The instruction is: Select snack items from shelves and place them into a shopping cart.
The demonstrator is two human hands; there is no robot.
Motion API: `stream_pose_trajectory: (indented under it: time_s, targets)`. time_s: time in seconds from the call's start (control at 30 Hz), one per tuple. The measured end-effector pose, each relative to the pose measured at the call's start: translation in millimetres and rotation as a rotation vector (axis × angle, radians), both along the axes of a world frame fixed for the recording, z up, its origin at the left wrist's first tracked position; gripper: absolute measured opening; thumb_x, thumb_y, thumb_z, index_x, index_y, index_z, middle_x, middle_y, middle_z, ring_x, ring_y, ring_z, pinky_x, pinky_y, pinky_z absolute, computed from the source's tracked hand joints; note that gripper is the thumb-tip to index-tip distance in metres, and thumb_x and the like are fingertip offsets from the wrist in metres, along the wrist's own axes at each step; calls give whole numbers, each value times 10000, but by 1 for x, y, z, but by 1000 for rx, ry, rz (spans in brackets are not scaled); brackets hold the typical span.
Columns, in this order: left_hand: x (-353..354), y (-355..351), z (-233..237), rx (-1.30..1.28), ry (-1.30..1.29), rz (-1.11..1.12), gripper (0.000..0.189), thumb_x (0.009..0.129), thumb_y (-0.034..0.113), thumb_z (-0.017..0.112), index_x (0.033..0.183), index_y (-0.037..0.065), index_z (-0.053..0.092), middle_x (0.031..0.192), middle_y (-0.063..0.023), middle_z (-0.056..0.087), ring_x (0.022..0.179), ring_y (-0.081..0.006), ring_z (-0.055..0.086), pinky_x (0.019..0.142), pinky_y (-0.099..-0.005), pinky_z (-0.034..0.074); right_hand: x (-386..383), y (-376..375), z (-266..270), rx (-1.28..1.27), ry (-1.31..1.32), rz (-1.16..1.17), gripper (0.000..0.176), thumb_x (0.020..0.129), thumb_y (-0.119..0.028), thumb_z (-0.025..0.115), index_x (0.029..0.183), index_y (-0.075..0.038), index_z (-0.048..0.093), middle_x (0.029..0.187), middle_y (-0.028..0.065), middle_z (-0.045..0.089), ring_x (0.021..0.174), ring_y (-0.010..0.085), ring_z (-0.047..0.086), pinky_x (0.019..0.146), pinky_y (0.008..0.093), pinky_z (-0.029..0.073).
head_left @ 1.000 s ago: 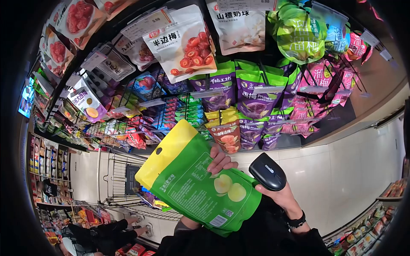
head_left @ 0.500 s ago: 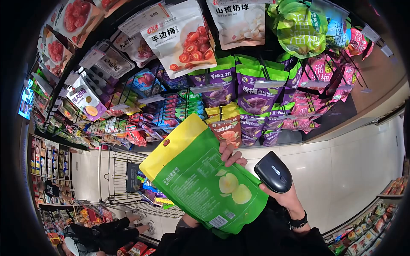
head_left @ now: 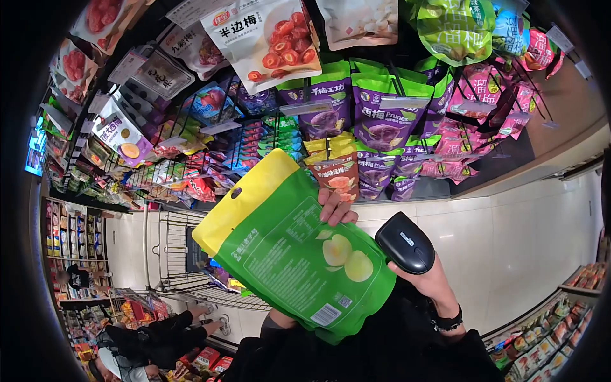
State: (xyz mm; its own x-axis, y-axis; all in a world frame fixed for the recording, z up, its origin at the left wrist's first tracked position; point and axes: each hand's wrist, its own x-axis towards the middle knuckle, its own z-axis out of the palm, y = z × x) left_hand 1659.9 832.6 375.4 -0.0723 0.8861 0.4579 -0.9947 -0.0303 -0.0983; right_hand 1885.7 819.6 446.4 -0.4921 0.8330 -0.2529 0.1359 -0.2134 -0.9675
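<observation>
A large green snack bag (head_left: 280,267) with a yellow top, two pale fruits and a barcode on its back spans the middle of the view, tilted to the left. My left hand (head_left: 336,207) is closed on it, fingers curled over its far edge; the palm and wrist are hidden behind the bag. In my right hand (head_left: 425,283) is a black handheld barcode scanner (head_left: 405,243), gripped from below beside the bag's right side. A dark bracelet circles the right wrist.
Beyond the hands, racks hold purple prune bags (head_left: 385,121), pink bags (head_left: 474,95) and white pouches (head_left: 264,44). A wire shopping cart (head_left: 175,254) with packets stands left. Lower left is another person (head_left: 140,344); shelves line the lower right.
The green bag and my left hand have shifted slightly left and up in view. My right hand still holds the scanner, slightly further left. The shelves sit higher in view.
</observation>
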Motion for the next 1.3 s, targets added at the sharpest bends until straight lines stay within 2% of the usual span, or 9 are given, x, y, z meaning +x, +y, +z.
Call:
stream_pose_trajectory:
  time_s: [0.33,0.47,0.5,0.67,0.73,1.03,1.13,1.23,1.3]
  targets:
    - [-45,3,-20,7,248,116,212,960,226,457,1090,60,474,802,-29,533,788,-159,539,844,-344,368,15,2,-4,93,-70,0,311,762,-69,768,1026,32,639,935,96,706,846,118,648,768,278,505]
    - [-72,1,-22,-11,354,158,255,946,257,485,1089,46,481,791,-46,550,758,-183,549,845,-366,373,43,-8,-5,-12,-182,185,360,633,-44,795,947,18,630,828,131,689,757,212,679,715,311,518]
    - [-76,0,-19,-37,357,166,268,939,272,501,1073,40,486,783,-55,561,734,-195,552,840,-378,377,43,-9,6,-33,-204,259,372,582,-39,786,913,8,623,779,140,669,730,278,673,699,330,520]
    - [-97,1,-24,-34,418,206,303,923,287,524,1069,23,499,736,-67,554,691,-213,554,862,-385,397,33,-18,34,232,-178,550,511,671,-91,738,1152,-14,582,893,172,665,840,352,646,762,362,524]
    - [-93,-10,-6,-177,446,239,313,917,285,532,1079,19,505,725,-67,546,689,-214,556,878,-381,406,25,-18,41,193,-169,604,509,686,-78,717,1170,-15,571,898,172,663,841,356,644,770,361,525]
    - [-109,-10,-16,-83,532,200,336,891,274,569,1097,14,516,726,-71,551,707,-219,566,932,-386,398,13,-21,36,264,-158,600,502,683,-64,709,1161,-3,568,889,177,653,807,355,640,739,366,531]
    - [-132,7,-33,229,691,104,323,942,314,488,1072,19,484,760,-64,522,711,-205,544,856,-407,379,16,-22,29,280,-154,596,505,684,-61,706,1166,-3,566,892,176,653,814,355,639,748,366,531]
    - [-134,3,-39,172,637,35,375,901,285,557,1156,20,482,778,-77,573,720,-223,565,930,-410,373,13,-22,31,255,-120,603,496,691,-63,711,1160,8,565,905,185,655,830,360,640,760,366,529]
    - [-119,-8,-34,20,589,135,353,921,292,524,1153,29,479,787,-63,553,723,-200,536,884,-371,374,11,-23,30,239,-116,545,488,694,-64,716,1154,9,568,927,189,659,849,359,645,773,366,527]
